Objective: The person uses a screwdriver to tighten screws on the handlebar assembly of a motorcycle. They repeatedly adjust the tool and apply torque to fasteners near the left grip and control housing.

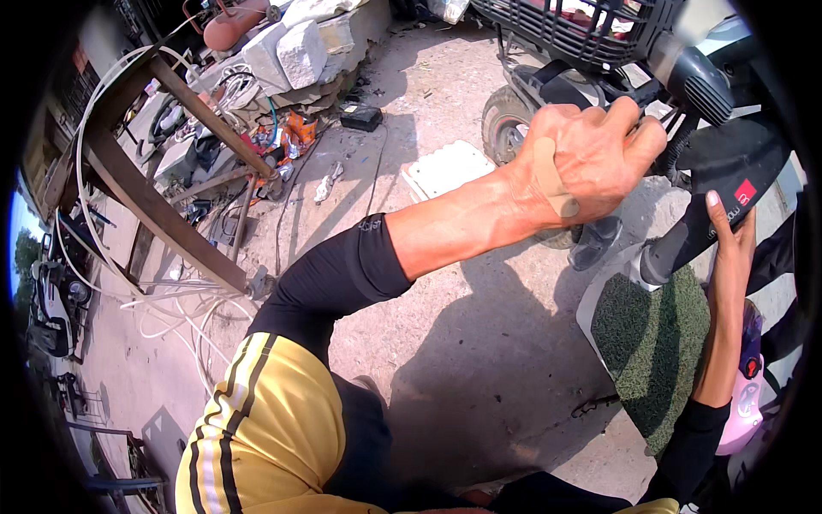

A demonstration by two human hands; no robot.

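Note:
My left hand (pixel 591 163) is raised in front of the scooter, its fingers curled into a fist with the knuckles up. A tan adhesive bandage (pixel 548 167) crosses the back of it near the wrist. Whatever is inside that fist, if anything, is hidden. On the right, my right hand (pixel 732 231) grips the edge of a long black seat-like piece (pixel 723 167) with a red square on it; the thumb lies on its face and the fingers go behind. Below it spreads the scooter's green-matted footboard (pixel 646 343).
A black basket (pixel 565 34) sits above the front wheel (pixel 505 120). Beside the wheel lies a white flat panel (pixel 449 167). To the left stand a rusty metal frame (pixel 163 206), loose white hose (pixel 184 321), concrete blocks (pixel 300 51) and a black box (pixel 361 117). A pink plastic object (pixel 741 415) is at right.

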